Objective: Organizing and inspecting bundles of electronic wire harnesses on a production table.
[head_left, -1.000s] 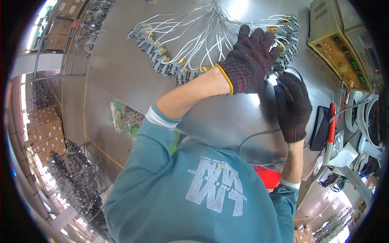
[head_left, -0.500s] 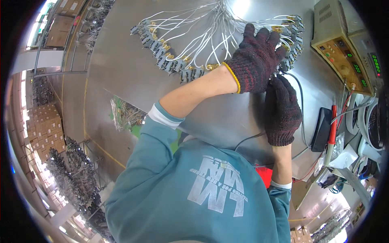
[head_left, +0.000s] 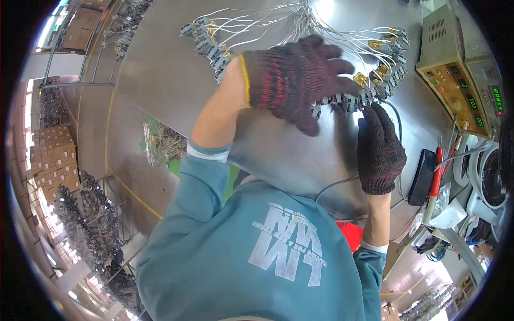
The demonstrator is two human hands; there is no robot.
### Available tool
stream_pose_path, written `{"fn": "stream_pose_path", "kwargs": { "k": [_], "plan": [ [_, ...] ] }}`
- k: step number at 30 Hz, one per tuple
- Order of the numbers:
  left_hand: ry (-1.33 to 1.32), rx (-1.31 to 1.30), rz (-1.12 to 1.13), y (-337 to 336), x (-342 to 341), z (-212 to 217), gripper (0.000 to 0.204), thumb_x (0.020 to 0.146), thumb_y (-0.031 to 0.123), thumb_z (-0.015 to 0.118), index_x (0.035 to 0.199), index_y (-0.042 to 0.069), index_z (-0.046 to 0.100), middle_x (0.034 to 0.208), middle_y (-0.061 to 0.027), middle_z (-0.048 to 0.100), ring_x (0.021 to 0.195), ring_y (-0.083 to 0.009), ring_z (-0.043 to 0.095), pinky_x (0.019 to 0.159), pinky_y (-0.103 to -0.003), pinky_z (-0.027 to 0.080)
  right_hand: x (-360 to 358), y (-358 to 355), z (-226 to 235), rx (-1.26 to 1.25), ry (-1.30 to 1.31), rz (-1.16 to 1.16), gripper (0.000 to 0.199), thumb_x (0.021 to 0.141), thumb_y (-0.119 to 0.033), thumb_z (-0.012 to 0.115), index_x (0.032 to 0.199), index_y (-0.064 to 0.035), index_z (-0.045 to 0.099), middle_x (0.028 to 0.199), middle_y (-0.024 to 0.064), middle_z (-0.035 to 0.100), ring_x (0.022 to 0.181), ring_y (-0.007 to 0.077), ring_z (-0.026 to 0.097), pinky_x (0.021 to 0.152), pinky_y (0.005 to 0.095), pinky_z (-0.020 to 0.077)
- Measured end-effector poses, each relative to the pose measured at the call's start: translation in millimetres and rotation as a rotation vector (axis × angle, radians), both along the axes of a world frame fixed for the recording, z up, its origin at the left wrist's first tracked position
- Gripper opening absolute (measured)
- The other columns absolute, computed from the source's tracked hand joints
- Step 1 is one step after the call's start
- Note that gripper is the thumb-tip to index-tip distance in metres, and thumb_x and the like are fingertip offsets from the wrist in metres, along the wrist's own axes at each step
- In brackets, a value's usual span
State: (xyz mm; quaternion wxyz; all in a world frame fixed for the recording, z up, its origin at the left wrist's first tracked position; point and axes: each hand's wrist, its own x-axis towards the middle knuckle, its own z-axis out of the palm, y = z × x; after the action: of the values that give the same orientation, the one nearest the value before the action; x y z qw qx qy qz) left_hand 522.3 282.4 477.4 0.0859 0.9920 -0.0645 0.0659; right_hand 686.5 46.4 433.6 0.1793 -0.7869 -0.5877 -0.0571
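Note:
A fan of small grey connectors (head_left: 214, 51) with brass-coloured parts lies on the metal table, each on a white wire, the wires (head_left: 305, 21) gathering at the far side. My left hand (head_left: 300, 77), in a dark red-and-black knit glove, is spread over the middle of the fan and hides part of it. At the fan's near right end, my right hand (head_left: 381, 152), gloved alike, has its fingers drawn together against the connectors. A dark cable (head_left: 398, 115) runs to those fingertips; what they pinch is hidden.
Bench instruments (head_left: 455, 80) with green displays stand at the right. Nearer are a black phone-like slab (head_left: 423, 176), a red-handled tool (head_left: 437, 171) and a fan (head_left: 491, 174). Bundled wires (head_left: 160, 144) lie beyond the table's left edge; stacked cartons (head_left: 53, 155) stand farther left.
My left hand has moved left from the right part of the connector fan to its middle, fingers spreading. My right hand has shifted slightly right, staying by the connectors.

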Motion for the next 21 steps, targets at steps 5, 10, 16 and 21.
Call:
{"fn": "stream_pose_path", "kwargs": {
  "k": [5,10,16,21],
  "plan": [
    [0.199,-0.085,0.050,14,-10,2,0.088,0.069,0.039,0.091,0.150,0.025,0.058,0.148,-0.0163,0.059,0.135,-0.0400,0.058,0.112,-0.056,0.050,1,3,3,-0.007,-0.002,0.007,0.031,0.101,-0.019,0.076,0.132,-0.0203,0.075,0.136,0.0079,0.074,0.107,0.0318,0.078,0.087,0.0424,0.0635],
    [0.215,-0.136,0.118,14,6,-7,0.097,0.061,0.033,0.095,0.150,0.021,0.057,0.134,-0.0169,0.064,0.126,-0.0423,0.060,0.110,-0.054,0.051,3,4,0,-0.017,-0.042,0.001,0.030,0.100,-0.019,0.076,0.130,-0.0200,0.075,0.135,0.0076,0.074,0.108,0.0317,0.078,0.086,0.0427,0.0634],
    [0.041,-0.159,0.054,20,21,-26,0.100,0.054,0.041,0.098,0.143,0.011,0.064,0.113,-0.0155,0.075,0.114,-0.0369,0.070,0.101,-0.049,0.053,17,10,1,0.100,0.074,-0.025,0.029,0.099,-0.015,0.078,0.127,-0.0194,0.076,0.134,0.0078,0.075,0.111,0.0316,0.077,0.087,0.0404,0.0630],
    [0.030,-0.086,0.054,14,34,-28,0.101,0.061,0.050,0.094,0.146,0.006,0.061,0.117,-0.0163,0.072,0.115,-0.0372,0.068,0.102,-0.049,0.051,30,-3,-10,0.257,0.573,-0.096,0.026,0.107,-0.008,0.070,0.131,0.0020,0.072,0.125,0.0132,0.076,0.108,0.0225,0.075,0.090,0.0364,0.0602]
  ]
}}
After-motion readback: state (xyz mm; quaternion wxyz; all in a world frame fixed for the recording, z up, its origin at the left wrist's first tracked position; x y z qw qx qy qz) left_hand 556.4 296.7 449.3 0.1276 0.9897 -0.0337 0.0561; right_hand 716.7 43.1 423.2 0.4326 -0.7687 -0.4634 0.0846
